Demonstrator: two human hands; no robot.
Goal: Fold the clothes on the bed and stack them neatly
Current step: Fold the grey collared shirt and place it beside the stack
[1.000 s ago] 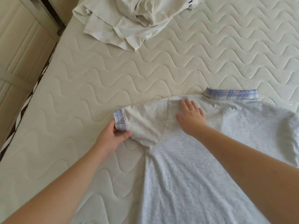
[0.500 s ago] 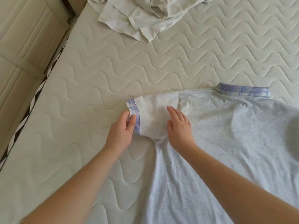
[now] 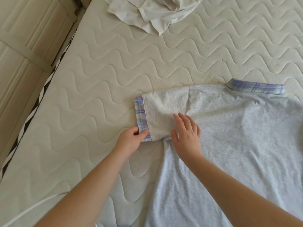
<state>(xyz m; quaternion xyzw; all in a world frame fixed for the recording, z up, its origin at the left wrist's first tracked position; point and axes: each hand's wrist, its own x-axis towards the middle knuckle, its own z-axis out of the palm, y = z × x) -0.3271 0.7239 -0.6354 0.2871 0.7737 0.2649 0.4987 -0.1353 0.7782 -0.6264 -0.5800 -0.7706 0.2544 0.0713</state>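
I see a light grey shirt lying flat on the bed, spread across the right and near part of the quilted mattress, its plaid collar at the far edge of the garment. I take the shirt's short sleeve as my landmark: it sticks out to the left of the shirt body and ends in a plaid cuff.

My left hand sits at the near corner of that cuff, its grip closed to a pinch, thumb on top of the plaid band and the fingers tucked at its edge. My right hand lies just right of the sleeve's near seam, at the underarm, grip fully open, fingers straight and spread flat on the grey cloth, the fingertips reaching onto the sleeve itself.

Well beyond the sleeve, at the far edge of the bed, a crumpled white garment lies in a loose heap, apart from the grey shirt. Left of the sleeve, past the mattress edge, pale panelled furniture stands alongside the bed.
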